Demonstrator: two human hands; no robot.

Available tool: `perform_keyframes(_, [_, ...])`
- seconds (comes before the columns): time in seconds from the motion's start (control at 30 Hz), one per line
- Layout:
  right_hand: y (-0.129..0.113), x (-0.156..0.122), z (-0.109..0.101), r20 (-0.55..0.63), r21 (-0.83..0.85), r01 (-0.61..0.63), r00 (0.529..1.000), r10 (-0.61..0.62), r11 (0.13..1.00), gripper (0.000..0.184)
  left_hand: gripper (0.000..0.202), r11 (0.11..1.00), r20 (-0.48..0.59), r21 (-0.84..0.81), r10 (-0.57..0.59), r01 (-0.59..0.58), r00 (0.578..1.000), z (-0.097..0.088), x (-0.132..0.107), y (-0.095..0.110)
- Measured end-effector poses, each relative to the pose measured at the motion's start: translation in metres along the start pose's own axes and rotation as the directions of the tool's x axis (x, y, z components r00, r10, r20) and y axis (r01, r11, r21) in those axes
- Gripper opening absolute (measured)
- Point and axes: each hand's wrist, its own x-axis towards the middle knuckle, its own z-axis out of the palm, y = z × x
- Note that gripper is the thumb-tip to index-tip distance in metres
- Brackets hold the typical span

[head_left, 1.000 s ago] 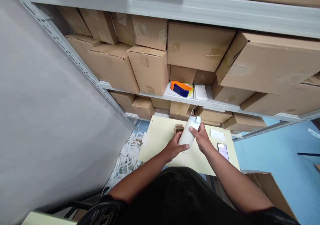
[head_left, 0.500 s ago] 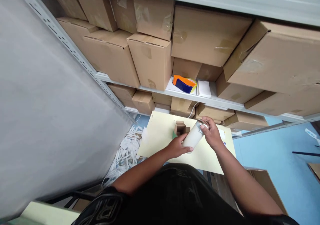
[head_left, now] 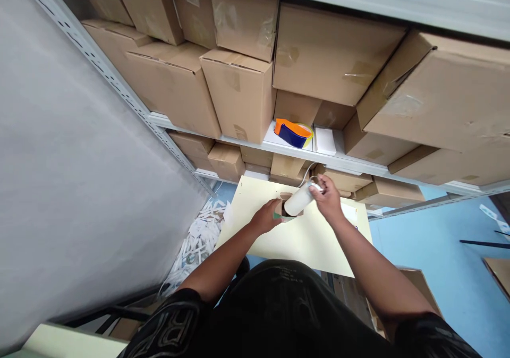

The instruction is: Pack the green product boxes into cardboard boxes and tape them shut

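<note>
My right hand (head_left: pixel 328 194) grips the upper end of a white cylindrical bottle (head_left: pixel 298 201), whose top has a ring or loop. Tilted, the bottle has its lower end at the mouth of a small open cardboard box (head_left: pixel 278 215). This box is brown inside, shows green on its outside, and has its flaps up. Wrapped about the box's left side is my left hand (head_left: pixel 266 216), steadying it on the pale yellow tabletop (head_left: pixel 251 193). How deep the bottle's lower end sits in the box is hard to tell.
Brown cartons (head_left: pixel 239 95) fill the grey metal shelves (head_left: pixel 334 159) behind the table. On the middle shelf lie an orange and dark blue tape dispenser (head_left: pixel 294 133) and a white stack of paper (head_left: pixel 324 141). White paper scraps (head_left: pixel 199 236) cover the floor at the left.
My left hand has left the bottle and moved left onto the small box. The right hand has brought the bottle up and left, its lower end now at the box's opening.
</note>
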Motion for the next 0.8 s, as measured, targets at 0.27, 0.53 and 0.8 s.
perform_keyframes(0.27, [0.023,-0.008,0.027,0.116,-0.198,-0.027,0.992,0.051,0.980,0.073,0.068,0.989,-0.096,0.084,-0.114,0.122,0.989,0.001,0.008,-0.013])
perform_keyframes(0.53, [0.037,-0.026,0.043,0.241,-0.542,0.072,0.968,0.072,0.837,0.060,0.062,0.995,-0.065,0.070,-0.070,0.075,0.995,0.011,0.004,-0.008])
perform_keyframes(0.8, [0.095,-0.042,0.056,0.359,-0.672,0.336,0.927,-0.107,0.660,0.049,0.056,0.993,-0.084,0.075,-0.089,0.095,0.992,0.021,0.005,-0.001])
